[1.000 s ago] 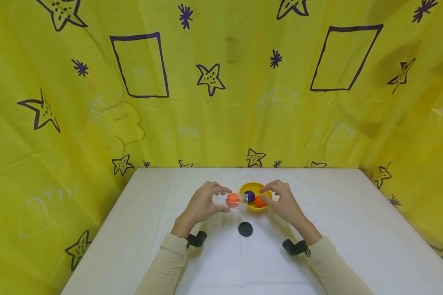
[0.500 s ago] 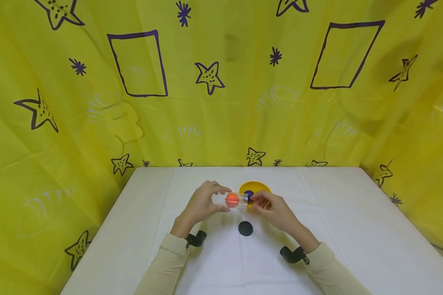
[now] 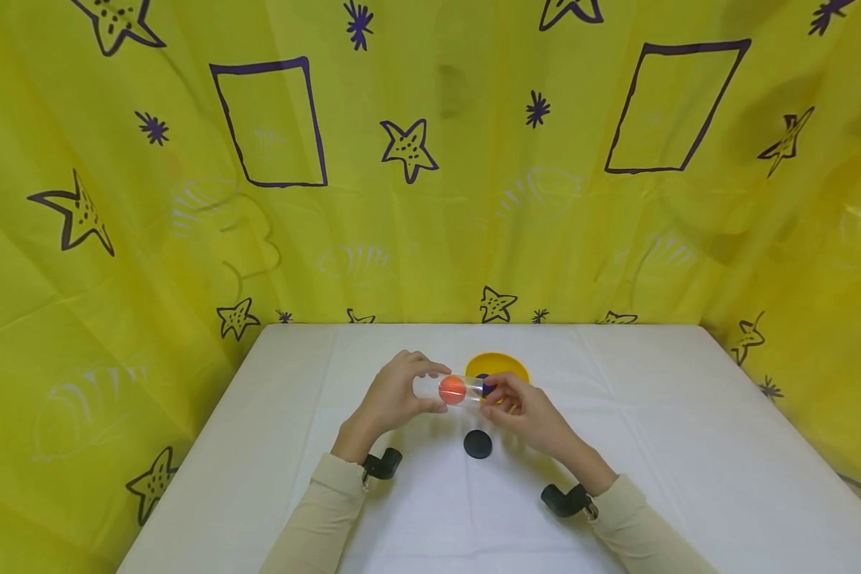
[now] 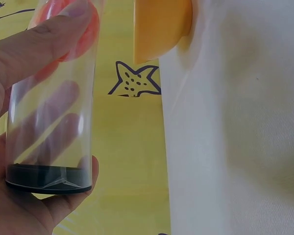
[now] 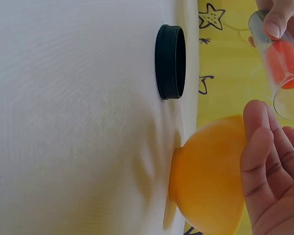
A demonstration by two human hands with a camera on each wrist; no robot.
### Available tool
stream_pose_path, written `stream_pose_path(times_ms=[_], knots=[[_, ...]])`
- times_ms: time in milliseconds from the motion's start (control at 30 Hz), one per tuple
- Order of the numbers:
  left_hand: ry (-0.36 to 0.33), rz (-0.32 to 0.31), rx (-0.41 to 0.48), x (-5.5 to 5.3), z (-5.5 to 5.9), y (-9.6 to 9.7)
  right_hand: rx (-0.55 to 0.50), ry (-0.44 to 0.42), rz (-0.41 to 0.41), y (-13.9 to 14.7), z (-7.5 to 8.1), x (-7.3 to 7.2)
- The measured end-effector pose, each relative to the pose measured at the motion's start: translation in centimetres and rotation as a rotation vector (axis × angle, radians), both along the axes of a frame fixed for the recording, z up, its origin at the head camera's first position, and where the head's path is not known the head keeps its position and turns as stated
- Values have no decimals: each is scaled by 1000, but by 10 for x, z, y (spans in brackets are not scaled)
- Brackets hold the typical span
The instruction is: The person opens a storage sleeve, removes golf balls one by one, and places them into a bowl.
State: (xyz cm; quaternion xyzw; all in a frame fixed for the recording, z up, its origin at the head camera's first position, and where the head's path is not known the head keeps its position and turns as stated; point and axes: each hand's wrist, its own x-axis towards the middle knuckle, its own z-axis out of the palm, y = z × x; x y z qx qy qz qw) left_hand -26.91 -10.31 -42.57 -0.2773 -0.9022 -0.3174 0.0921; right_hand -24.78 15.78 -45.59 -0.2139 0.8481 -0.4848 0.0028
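My left hand [image 3: 396,392] grips a clear plastic tube [image 4: 85,117] lying sideways above the table. A dark cap [image 4: 46,177] closes its left end. An orange-red ball [image 3: 452,390] sits inside, and the right end is uncovered. My right hand [image 3: 527,410] pinches that uncovered end, thumb at the rim [image 5: 289,117]; its other fingers curl loosely and no ball shows between them. Behind it stands a yellow bowl [image 3: 497,363], partly hidden by the hand. A dark blue ball [image 3: 485,384] shows in the bowl; any orange ball there is hidden.
A round black lid [image 3: 477,444] lies on the white tablecloth [image 3: 316,375] in front of the tube. A yellow curtain [image 3: 445,223] with drawn stars hangs behind the table and along both sides. Each wrist wears a black camera [image 3: 565,501].
My right hand has moved left and toward me from over the bowl to the tube's uncovered end, its fingers drawing together. The orange ball in the bowl became hidden. My left hand stays nearly still.
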Motion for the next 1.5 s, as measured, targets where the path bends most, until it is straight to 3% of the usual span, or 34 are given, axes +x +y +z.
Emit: stream_pose_path(times_ms=[833, 1067, 1233, 1500], knots=[[2, 5, -13, 0, 0, 0, -39, -52, 40, -1, -3, -1], [-1, 14, -13, 0, 0, 0, -47, 7, 50, 1, -2, 0], [-10, 16, -6, 0, 0, 0, -60, 38, 43, 3, -2, -2], [-11, 20, -1, -1, 0, -1, -11, -28, -13, 3, 1, -2]])
